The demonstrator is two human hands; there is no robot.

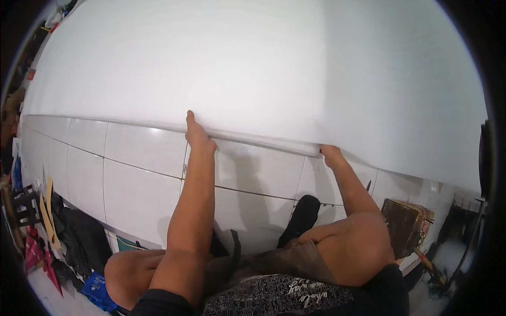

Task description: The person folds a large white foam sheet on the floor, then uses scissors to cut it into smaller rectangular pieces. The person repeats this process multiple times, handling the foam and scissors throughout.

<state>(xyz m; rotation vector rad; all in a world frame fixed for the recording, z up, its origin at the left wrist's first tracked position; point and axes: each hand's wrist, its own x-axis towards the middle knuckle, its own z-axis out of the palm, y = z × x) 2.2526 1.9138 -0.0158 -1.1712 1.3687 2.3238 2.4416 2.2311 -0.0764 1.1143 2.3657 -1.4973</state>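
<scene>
A large white sheet [184, 63] of smooth, slightly thick material spreads across the far part of the view. Its near edge shows thin stacked layers. My left hand [198, 135] grips this edge near the middle, one digit on top and the other fingers hidden under the sheet. Farther right, my right hand [331, 154] is closed at the edge where the greyer right-hand part of the sheet [400, 95] curves up. Its fingertips are mostly out of sight behind the material.
White floor tiles [139, 184] lie between the sheet and my bent legs. A black-socked foot [301, 218] rests there. On the right stands a brown patterned box [403, 226]. Dark bags [79, 231], a blue package [97, 292] and assorted items crowd the left.
</scene>
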